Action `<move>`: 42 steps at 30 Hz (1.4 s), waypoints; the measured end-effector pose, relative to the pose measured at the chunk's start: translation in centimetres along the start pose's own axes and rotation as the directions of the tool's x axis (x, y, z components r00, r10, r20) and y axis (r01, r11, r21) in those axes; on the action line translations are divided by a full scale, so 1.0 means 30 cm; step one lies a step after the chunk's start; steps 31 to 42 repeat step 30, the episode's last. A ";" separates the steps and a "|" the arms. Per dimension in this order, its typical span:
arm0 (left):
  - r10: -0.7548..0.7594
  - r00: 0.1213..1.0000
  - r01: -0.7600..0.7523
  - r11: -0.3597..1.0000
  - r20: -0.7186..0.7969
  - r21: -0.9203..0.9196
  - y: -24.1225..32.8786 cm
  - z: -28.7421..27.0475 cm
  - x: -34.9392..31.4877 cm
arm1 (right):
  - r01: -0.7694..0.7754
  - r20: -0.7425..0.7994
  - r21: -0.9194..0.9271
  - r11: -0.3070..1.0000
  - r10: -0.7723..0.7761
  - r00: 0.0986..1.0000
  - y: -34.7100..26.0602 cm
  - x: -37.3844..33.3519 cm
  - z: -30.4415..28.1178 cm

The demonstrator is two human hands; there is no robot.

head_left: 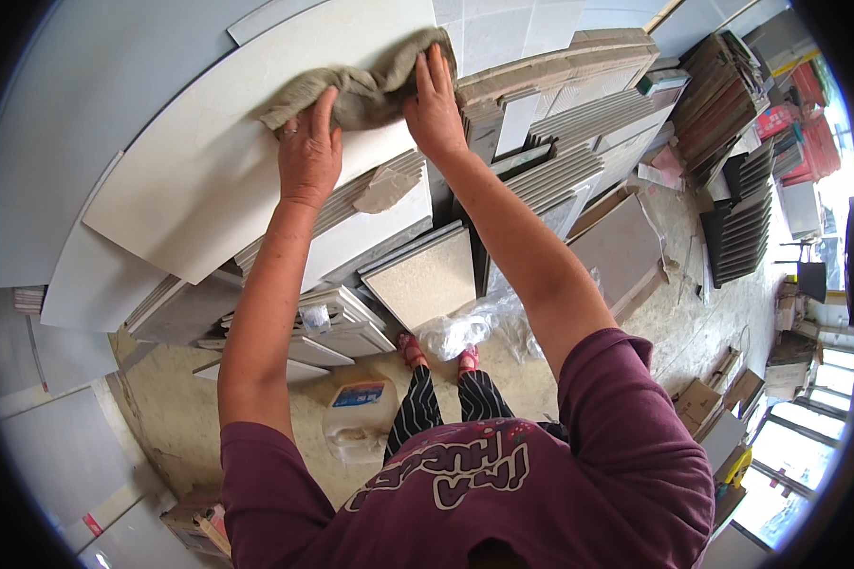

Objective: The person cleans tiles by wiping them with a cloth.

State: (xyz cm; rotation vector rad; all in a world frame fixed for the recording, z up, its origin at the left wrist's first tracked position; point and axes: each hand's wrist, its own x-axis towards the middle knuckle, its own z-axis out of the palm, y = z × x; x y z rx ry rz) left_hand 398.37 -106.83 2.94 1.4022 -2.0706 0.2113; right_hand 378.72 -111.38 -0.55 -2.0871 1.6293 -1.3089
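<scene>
A crumpled olive-grey cloth (351, 100) lies against a large cream-white tile slab (194, 156) that leans at the far side. My left hand (308, 156) grips the cloth's lower left part, its fingertips pressing into the folds. Higher up and to the right, my right hand (436, 109) has its fingers over the cloth's right end. Both arms are stretched forward, and the cloth bunches up between the two hands. Part of the slab is hidden behind the cloth and hands.
Stacked white tiles (370, 223) and a speckled beige tile (422, 275) lean below the slab. Clear plastic wrap (474, 327) lies by my feet, near a translucent jug (359, 417). More tile stacks (569, 175) stand to the right, with dark display racks (738, 218) beyond.
</scene>
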 end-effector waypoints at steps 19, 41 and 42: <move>0.084 0.992 -0.084 0.996 0.096 0.001 -0.106 -0.028 -0.223 | -0.610 0.122 0.256 0.750 0.600 0.790 -0.153 -0.148 0.134; -0.261 0.963 0.256 0.964 0.062 0.075 -0.285 -0.163 -0.567 | -0.514 0.216 0.365 0.777 0.466 0.858 -0.339 -0.292 0.271; -0.261 0.963 0.256 0.964 0.062 0.075 -0.285 -0.163 -0.567 | -0.514 0.216 0.365 0.777 0.466 0.858 -0.339 -0.292 0.271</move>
